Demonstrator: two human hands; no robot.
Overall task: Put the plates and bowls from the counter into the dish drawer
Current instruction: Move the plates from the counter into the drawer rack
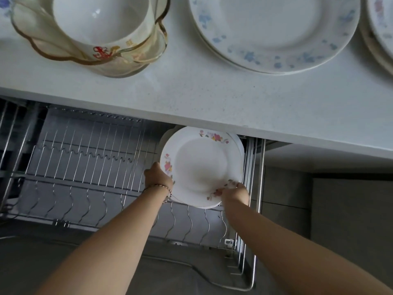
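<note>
A white plate with pink flowers (202, 165) stands tilted at the right end of the dish drawer's wire rack (89, 158), with at least one more plate behind it. My left hand (157, 176) grips its left rim. My right hand (235, 193) pinches its lower right rim. On the counter (212, 96) above sit a stack of blue-flowered plates (274, 33), another plate stack (380, 28) at the right edge, and a white bowl (100, 18) nested inside an amber glass bowl (89, 43).
The open drawer has rows of upright wire slots, bare to the left of the plates. Its steel frame rail (260, 188) runs along the right side. A plate with a blue flower (4, 5) peeks in at the top left corner.
</note>
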